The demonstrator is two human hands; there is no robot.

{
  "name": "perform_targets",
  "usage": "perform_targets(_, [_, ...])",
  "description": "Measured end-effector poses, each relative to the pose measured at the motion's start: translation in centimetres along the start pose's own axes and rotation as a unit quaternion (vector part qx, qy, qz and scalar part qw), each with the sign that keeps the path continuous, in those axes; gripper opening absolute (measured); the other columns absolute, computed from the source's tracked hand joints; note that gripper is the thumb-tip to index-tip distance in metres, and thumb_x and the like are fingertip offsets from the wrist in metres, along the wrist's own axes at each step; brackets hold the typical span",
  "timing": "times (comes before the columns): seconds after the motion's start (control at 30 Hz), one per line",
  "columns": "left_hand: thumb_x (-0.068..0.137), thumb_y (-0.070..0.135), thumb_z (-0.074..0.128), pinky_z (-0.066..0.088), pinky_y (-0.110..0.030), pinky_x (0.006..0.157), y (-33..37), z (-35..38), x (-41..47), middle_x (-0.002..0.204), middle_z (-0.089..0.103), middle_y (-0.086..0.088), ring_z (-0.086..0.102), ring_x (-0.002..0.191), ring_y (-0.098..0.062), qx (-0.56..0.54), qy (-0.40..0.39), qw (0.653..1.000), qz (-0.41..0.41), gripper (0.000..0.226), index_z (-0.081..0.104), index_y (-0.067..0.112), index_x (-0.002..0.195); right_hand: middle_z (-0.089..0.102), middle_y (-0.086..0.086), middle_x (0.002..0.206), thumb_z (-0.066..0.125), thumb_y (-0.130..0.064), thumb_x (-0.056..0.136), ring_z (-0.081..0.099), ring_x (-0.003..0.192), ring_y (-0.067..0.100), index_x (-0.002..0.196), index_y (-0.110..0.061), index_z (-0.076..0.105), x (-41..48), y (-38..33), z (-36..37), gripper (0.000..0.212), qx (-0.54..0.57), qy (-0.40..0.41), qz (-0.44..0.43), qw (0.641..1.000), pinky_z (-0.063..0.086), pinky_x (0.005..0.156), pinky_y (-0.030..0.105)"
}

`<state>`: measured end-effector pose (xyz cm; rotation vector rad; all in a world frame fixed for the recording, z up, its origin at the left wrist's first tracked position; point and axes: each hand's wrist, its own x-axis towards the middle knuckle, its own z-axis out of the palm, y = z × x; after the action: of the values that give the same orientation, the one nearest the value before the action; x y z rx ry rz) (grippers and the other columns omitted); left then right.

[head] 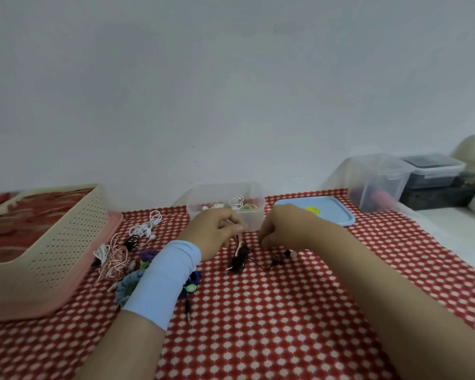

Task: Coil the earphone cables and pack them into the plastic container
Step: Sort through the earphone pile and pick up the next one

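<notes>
At the far left a beige perforated basket (52, 242) sits tilted on a pink tray (66, 297), on the red-and-white patterned surface (285, 325). Just right of it lies a loose pile of uncoiled earphones: a white set (146, 229) at the back, a pink cable (113, 261) nearer, and blue and purple ones partly hidden under the left forearm, which wears a light-blue sleeve (165, 281). A black jack plug (187, 311) pokes out beside the sleeve.

The left grip (217, 229) is clenched, thumb and fingers pinching the top of a dark earphone cable (239, 259). The cable hangs from it as a small bundled coil whose lower end touches the surface. A thin strand runs from the coil to the right, to its earbuds (283, 256) lying on the cloth.

Directly behind both hands stands the clear plastic container (228, 198), open, with white coiled earphones inside.

The right grip (280, 229) has its fingers curled downward just above the strand. Whether it actually pinches the strand cannot be told.

Behind it lies a light-blue lid (329, 212) with a yellow sticker. Further right stand a clear tub (376, 185) holding dark and pink items, and a dark lidded box (431, 171).
</notes>
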<state>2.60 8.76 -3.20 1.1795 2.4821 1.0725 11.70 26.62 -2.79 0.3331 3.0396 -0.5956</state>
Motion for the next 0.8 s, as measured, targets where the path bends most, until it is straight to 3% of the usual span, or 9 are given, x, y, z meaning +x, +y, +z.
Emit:
perform_targets(0.1, [0.095, 0.022, 0.062, 0.045, -0.014, 0.059, 0.0, -0.1, -0.2, 0.078, 0.073, 0.010, 0.058, 0.057, 0.001, -0.044, -0.019, 0.999, -0.005, 0.012, 0.073, 0.026, 0.093, 0.075, -0.017, 0.088, 0.078, -0.024, 0.085, 0.070, 0.082, 0.006, 0.093, -0.029, 0.082, 0.0, 0.0, 0.3, 0.011, -0.005, 0.009, -0.005, 1.000, 0.060, 0.080, 0.029])
perform_targets(0.2, [0.094, 0.016, 0.064, 0.053, -0.018, 0.064, -0.1, -0.1, -0.3, 0.076, 0.074, 0.005, 0.063, 0.064, -0.007, -0.118, -0.035, 0.992, -0.030, 0.015, 0.075, 0.025, 0.099, 0.072, -0.020, 0.080, 0.078, -0.021, 0.085, 0.067, 0.077, -0.002, 0.090, -0.028, 0.081, -0.1, 0.0, -0.3, 0.009, 0.050, 0.043, -0.011, 0.998, 0.050, 0.069, 0.014])
perform_targets(0.3, [0.092, 0.005, 0.064, 0.053, -0.020, 0.066, -0.4, -0.3, -0.4, 0.074, 0.073, 0.001, 0.065, 0.066, -0.010, -0.191, -0.046, 0.979, -0.056, 0.020, 0.073, 0.022, 0.098, 0.074, -0.018, 0.077, 0.081, -0.019, 0.084, 0.067, 0.068, -0.004, 0.087, -0.027, 0.080, -0.5, 0.1, -1.1, 0.008, 0.157, 0.074, -0.017, 0.985, 0.048, 0.063, 0.010])
perform_targets(0.47, [0.093, 0.002, 0.061, 0.056, -0.025, 0.064, -0.2, 0.0, -0.2, 0.072, 0.071, -0.001, 0.065, 0.065, -0.011, -0.301, -0.016, 0.950, -0.083, 0.016, 0.068, 0.006, 0.107, 0.072, -0.006, 0.065, 0.079, -0.011, 0.087, 0.053, 0.045, 0.010, 0.089, -0.006, 0.077, -1.5, -0.7, -1.5, 0.006, 0.378, 0.079, -0.014, 0.922, 0.039, 0.041, 0.015])
perform_targets(0.63, [0.096, 0.005, 0.058, 0.055, -0.024, 0.063, 0.1, 0.0, -0.3, 0.080, 0.070, -0.008, 0.065, 0.068, -0.014, -0.384, 0.002, 0.921, -0.061, 0.013, 0.069, 0.007, 0.103, 0.078, 0.010, 0.096, 0.074, -0.018, 0.091, 0.051, 0.053, 0.013, 0.095, -0.009, 0.079, -1.2, -0.9, -0.7, 0.011, 0.474, 0.051, -0.011, 0.879, 0.035, 0.043, 0.018])
perform_targets(0.8, [0.096, 0.005, 0.058, 0.055, -0.024, 0.063, 0.0, 0.1, -0.3, 0.078, 0.070, -0.007, 0.063, 0.067, -0.014, -0.388, 0.008, 0.920, -0.052, 0.013, 0.069, 0.006, 0.102, 0.078, 0.011, 0.100, 0.076, -0.019, 0.089, 0.050, 0.053, 0.012, 0.097, -0.011, 0.081, -0.9, -1.1, -0.3, 0.012, 0.488, 0.059, -0.009, 0.871, 0.034, 0.044, 0.019])
